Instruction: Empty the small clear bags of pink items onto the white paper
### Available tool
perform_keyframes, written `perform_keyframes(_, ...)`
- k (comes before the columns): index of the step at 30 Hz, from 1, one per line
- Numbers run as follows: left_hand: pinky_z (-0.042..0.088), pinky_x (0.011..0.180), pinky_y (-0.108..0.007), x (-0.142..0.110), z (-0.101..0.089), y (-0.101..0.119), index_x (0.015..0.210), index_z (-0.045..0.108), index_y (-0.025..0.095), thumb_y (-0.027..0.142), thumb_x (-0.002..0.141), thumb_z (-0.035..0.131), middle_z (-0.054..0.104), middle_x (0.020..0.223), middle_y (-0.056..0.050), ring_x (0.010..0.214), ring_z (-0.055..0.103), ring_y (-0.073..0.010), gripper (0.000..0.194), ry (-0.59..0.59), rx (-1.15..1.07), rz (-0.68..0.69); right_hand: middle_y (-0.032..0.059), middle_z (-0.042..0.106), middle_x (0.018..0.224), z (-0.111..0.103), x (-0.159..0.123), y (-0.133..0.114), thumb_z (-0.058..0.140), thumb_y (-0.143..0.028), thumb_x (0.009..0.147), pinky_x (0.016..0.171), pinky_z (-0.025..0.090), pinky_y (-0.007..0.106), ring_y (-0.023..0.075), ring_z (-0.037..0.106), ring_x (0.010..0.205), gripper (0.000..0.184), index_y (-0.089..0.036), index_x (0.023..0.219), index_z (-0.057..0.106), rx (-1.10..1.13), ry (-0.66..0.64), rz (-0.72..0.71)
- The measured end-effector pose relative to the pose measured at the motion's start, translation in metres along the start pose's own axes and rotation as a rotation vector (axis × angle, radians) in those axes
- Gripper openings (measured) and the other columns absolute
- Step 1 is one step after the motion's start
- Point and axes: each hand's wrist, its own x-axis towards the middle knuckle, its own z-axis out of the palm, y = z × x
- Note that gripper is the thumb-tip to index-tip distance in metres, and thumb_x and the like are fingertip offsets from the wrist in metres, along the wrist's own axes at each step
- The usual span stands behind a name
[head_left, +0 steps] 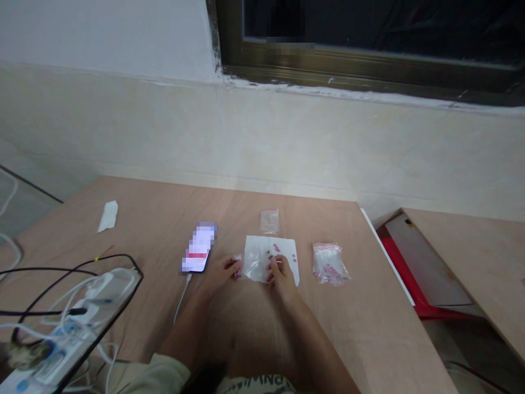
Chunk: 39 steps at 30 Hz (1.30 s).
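Note:
Both my hands rest on a light wooden table [164,219] by a white sheet of paper [283,253] with several small dark and pink pieces on it. My left hand [223,272] pinches the edge of a small clear plastic bag [251,267] lying on the paper's left part. My right hand [281,273] is closed in a pinch at the bag's right side, with a tiny piece at its fingertips that I cannot make out.
A phone [199,249] with a white cable lies left of my hands. A small zip bag [269,221] sits behind the paper, a pile of zip bags [328,264] to the right. A power strip with cables [69,312] lies front left; a red stool [414,295] stands beside the table.

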Motion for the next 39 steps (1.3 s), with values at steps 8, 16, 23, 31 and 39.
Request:
perform_keyframes(8, 0.047, 0.056, -0.028, 0.001, -0.003, -0.008, 0.076, 0.060, 0.014, 0.044, 0.066, 0.059, 0.061, 0.066, -0.001, 0.060, 0.057, -0.0156, 0.032, 0.112, -0.001, -0.033, -0.0006, 0.051, 0.057, -0.006, 0.002, 0.014, 0.051, -0.042, 0.068, 0.055, 0.038, 0.026, 0.0143, 0.046, 0.056, 0.026, -0.017, 0.061, 0.055, -0.304, 0.084, -0.184)
perform_keyframes(16, 0.046, 0.061, -0.028, 0.003, -0.014, -0.012, 0.070, 0.060, 0.014, 0.040, 0.061, 0.064, 0.062, 0.062, 0.001, 0.058, 0.058, -0.0146, 0.028, 0.102, 0.017, -0.043, -0.0023, 0.048, 0.053, -0.008, 0.010, 0.017, 0.050, -0.039, 0.068, 0.052, 0.033, 0.023, 0.0131, 0.044, 0.053, 0.024, -0.017, 0.058, 0.054, -0.293, 0.067, -0.147)
perform_keyframes(23, 0.042, 0.050, -0.024, 0.010, -0.010, -0.009, 0.066, 0.056, 0.014, 0.037, 0.061, 0.064, 0.056, 0.055, 0.003, 0.048, 0.053, -0.0105, 0.024, 0.122, -0.020, 0.012, -0.0032, 0.046, 0.052, -0.009, 0.013, 0.022, 0.049, -0.042, 0.069, 0.052, 0.032, 0.022, 0.0121, 0.041, 0.052, 0.027, -0.018, 0.057, 0.050, -0.287, 0.055, -0.164)
perform_keyframes(31, 0.041, 0.049, -0.022, 0.001, 0.001, 0.017, 0.065, 0.054, 0.015, 0.037, 0.054, 0.069, 0.055, 0.052, 0.005, 0.045, 0.050, -0.0085, 0.028, 0.128, -0.163, 0.010, -0.0033, 0.044, 0.050, -0.010, 0.017, 0.031, 0.051, -0.048, 0.066, 0.050, 0.030, 0.022, 0.0119, 0.040, 0.052, 0.031, -0.019, 0.055, 0.048, -0.231, 0.048, -0.127)
perform_keyframes(39, 0.041, 0.050, -0.022, -0.004, 0.004, 0.032, 0.067, 0.054, 0.016, 0.034, 0.060, 0.065, 0.055, 0.053, 0.005, 0.047, 0.050, -0.0084, 0.022, 0.126, -0.135, 0.062, -0.0023, 0.049, 0.048, -0.009, 0.012, 0.026, 0.052, -0.052, 0.066, 0.047, 0.031, 0.023, 0.0129, 0.043, 0.050, 0.035, -0.019, 0.056, 0.053, -0.171, 0.075, -0.126)
